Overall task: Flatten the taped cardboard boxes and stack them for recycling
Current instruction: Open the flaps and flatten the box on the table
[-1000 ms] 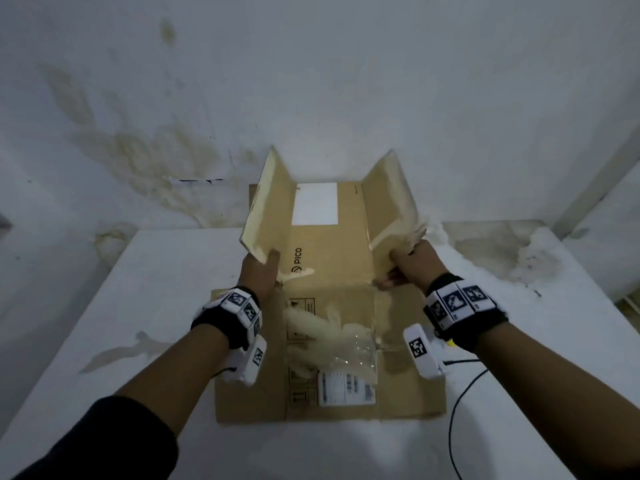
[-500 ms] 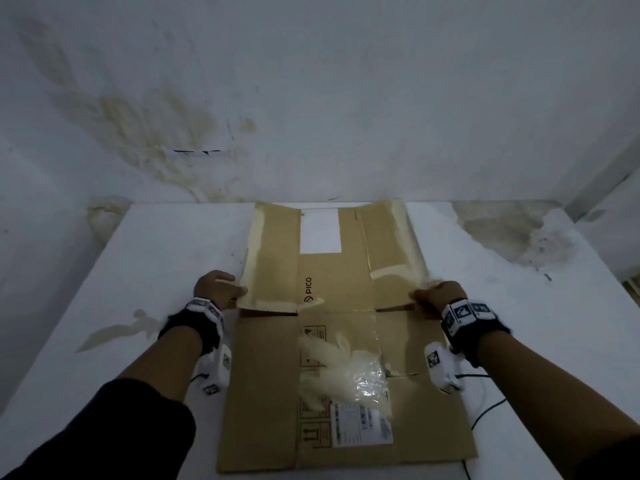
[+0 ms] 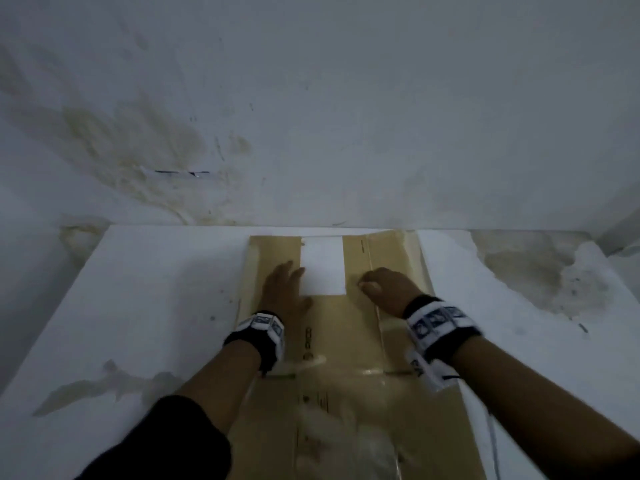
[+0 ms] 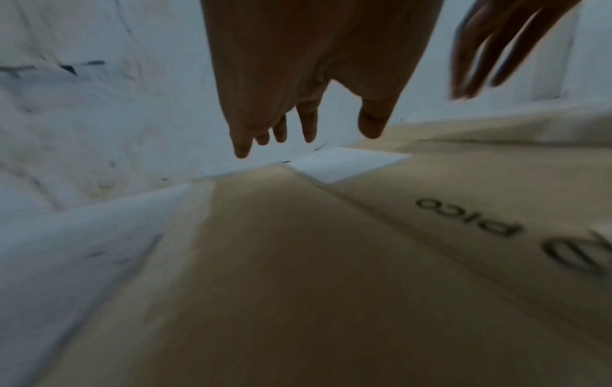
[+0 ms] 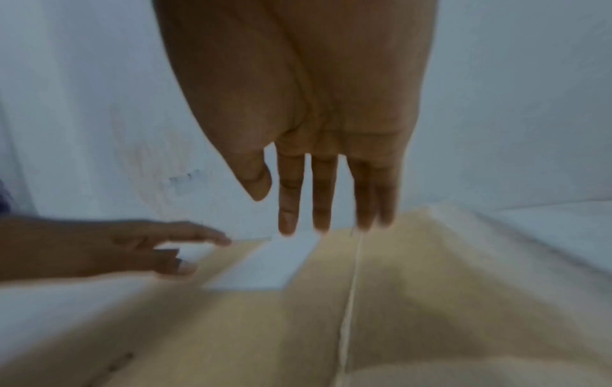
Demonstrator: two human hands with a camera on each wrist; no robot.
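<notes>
Neither grip has hold of anything. The left hand (image 3: 284, 289) lies over the far part of the flattened cardboard box (image 3: 332, 341) with fingers spread straight; in the left wrist view its fingers (image 4: 308, 125) point down toward the cardboard. The right hand (image 3: 388, 289) is over the same panel; from the head view its fingers look tucked, yet the right wrist view shows the fingers (image 5: 321, 193) hanging straight with nothing in them. Motion blur makes it hard to say whether either palm actually touches the board. The box lies flat on the white counter (image 3: 156, 306), its far edge near the stained wall (image 3: 311, 116). A white label (image 3: 323, 266) sits between the two hands. Crumpled clear tape (image 3: 346, 438) clings to the near panel. A white cable (image 3: 493, 445) runs along the right side.
</notes>
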